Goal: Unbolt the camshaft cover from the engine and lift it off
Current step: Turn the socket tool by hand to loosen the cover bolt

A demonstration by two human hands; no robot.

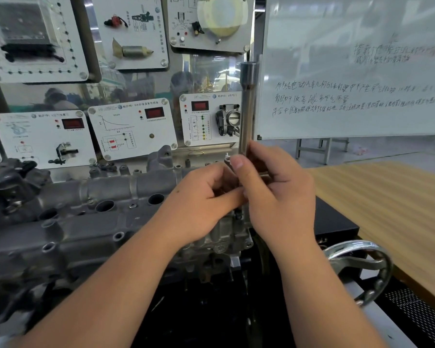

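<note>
Both hands meet above the camshaft cover (106,222) near its right end: right hand (276,194) grips an upright socket wrench (248,106); left hand (201,204) seemingly pinches its lower part.

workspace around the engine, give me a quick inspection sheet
surface: wooden table at right, bare where seen
job's things: camshaft cover on engine, not lifted; long socket tool held upright
clutter: nothing seen
grips: right hand grips the tool's lower end; left hand curled at its base, hold unclear
cables: nothing seen
surroundings: training panels behind, whiteboard at right, chrome handwheel lower right
</note>
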